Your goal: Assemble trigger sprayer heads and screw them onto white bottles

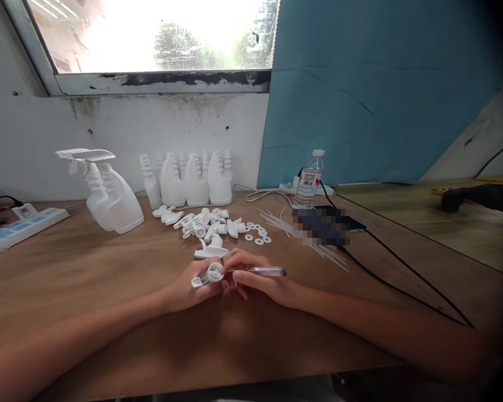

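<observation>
A white spray bottle trigger head [213, 272] is gripped in my left hand [193, 287], its round collar facing me. Between the fingers of my right hand [262, 279] lies a slim tool like a pen or screwdriver with a clear handle [268, 271], its thin end pointing at the collar. Whether the tip touches inside is too small to tell. Just beyond my hands rests another trigger head [212, 249], with a pile of white trigger heads [201, 222] behind it. Several flat white washers [259, 241] and thin white tubes [331, 257] lie to the right.
White bottles without heads [197, 184] stand along the wall. Two bottles [119, 201], with a trigger head on top, stand at left near a power strip [29, 226]. A water bottle [308, 187], a phone [343, 218] and a black cable [406, 271] occupy the right side.
</observation>
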Demonstrator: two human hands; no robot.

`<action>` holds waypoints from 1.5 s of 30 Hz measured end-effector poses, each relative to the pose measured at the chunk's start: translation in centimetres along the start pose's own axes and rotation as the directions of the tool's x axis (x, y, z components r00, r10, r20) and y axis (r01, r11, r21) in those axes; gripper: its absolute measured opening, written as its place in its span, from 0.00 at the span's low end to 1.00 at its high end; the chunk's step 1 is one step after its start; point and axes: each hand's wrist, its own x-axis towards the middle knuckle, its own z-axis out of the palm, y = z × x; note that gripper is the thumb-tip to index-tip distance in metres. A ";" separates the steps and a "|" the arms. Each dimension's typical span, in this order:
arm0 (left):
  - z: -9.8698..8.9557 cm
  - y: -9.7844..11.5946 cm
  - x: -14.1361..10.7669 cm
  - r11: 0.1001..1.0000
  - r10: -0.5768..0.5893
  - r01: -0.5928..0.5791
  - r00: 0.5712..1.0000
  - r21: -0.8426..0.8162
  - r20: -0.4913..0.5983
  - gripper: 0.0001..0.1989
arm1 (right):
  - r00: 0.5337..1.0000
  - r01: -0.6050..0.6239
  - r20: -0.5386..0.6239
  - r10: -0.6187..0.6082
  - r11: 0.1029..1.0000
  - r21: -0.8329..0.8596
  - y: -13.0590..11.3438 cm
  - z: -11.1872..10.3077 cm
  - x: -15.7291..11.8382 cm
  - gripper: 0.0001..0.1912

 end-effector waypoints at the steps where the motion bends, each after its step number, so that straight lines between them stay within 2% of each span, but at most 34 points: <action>1: -0.1 0.0 0.1 1.000 -0.005 0.005 1.000 -0.004 -0.001 0.13 | 1.000 0.031 -0.004 -0.031 0.997 -0.074 -0.1 0.1 0.0 0.12; 5: -0.2 -0.1 0.1 1.000 -0.006 0.007 1.000 0.012 -0.025 0.11 | 0.986 0.129 -0.054 -0.155 0.935 -0.330 -0.1 0.4 -0.3 0.14; 8: -0.1 -0.3 0.0 0.999 -0.010 0.013 0.998 0.042 -0.054 0.10 | 0.988 0.128 -0.030 -0.151 0.913 -0.387 -0.3 0.5 -0.6 0.13; 10: 0.0 -0.4 0.0 0.997 -0.002 0.008 0.997 0.077 -0.077 0.10 | 0.974 0.205 0.007 -0.227 0.865 -0.459 -0.4 0.5 -0.8 0.12; 11: 0.1 -0.4 -0.1 0.995 0.006 0.003 0.996 0.097 -0.086 0.10 | 0.950 0.281 0.028 -0.311 0.812 -0.511 -0.5 0.5 -0.8 0.11; 13: 0.3 -0.5 -0.1 0.990 0.033 -0.021 0.996 0.136 -0.087 0.09 | 0.870 0.421 0.059 -0.490 0.675 -0.606 -0.3 0.6 -0.8 0.09; 14: 0.4 -0.5 -0.2 0.986 0.060 -0.046 0.994 0.159 -0.087 0.09 | 0.838 0.451 0.065 -0.541 0.622 -0.641 -0.1 0.7 -0.7 0.06; 15: 0.6 -0.6 -0.3 0.978 0.102 -0.083 0.991 0.192 -0.088 0.08 | 0.827 0.451 0.061 -0.559 0.594 -0.666 0.2 0.7 -0.5 0.03; 18: 1.0 -0.8 -0.7 0.912 0.222 -0.179 0.972 0.370 -0.078 0.04 | 0.853 0.400 0.041 -0.521 0.601 -0.692 1.0 0.7 -0.2 0.10; 21: 1.4 -0.6 -1.1 0.822 0.203 -0.142 0.978 0.551 -0.051 0.12 | 0.871 0.404 0.092 -0.483 0.595 -0.695 1.4 0.7 -0.2 0.08; 23: 1.5 -0.3 -1.3 0.775 0.177 -0.106 0.983 0.623 -0.053 0.13 | 0.861 0.428 0.124 -0.493 0.573 -0.698 1.5 0.7 -0.3 0.05; 26: 1.5 -0.1 -1.2 0.722 0.194 -0.094 0.978 0.685 -0.070 0.11 | 0.827 0.446 0.102 -0.553 0.535 -0.718 1.7 0.2 -0.3 0.04; 28: 1.3 -0.1 -1.1 0.719 0.202 -0.077 0.974 0.690 -0.102 0.11 | 0.820 0.435 0.094 -0.565 0.508 -0.744 1.7 -0.3 -0.2 0.04; 31: 1.2 -0.4 -1.0 0.736 0.194 -0.054 0.972 0.675 -0.134 0.11 | 0.842 0.414 0.112 -0.527 0.499 -0.761 1.5 -0.8 0.0 0.03; 38: 1.1 -0.6 -1.1 0.725 0.187 -0.073 0.978 0.685 -0.094 0.10 | 0.879 0.400 0.154 -0.451 0.522 -0.753 1.5 -0.3 -0.2 0.05; 45: 0.9 -0.8 -0.9 0.800 0.169 -0.062 0.978 0.596 -0.124 0.08 | 0.878 0.449 0.187 -0.440 0.621 -0.642 -0.3 -0.5 -0.8 0.13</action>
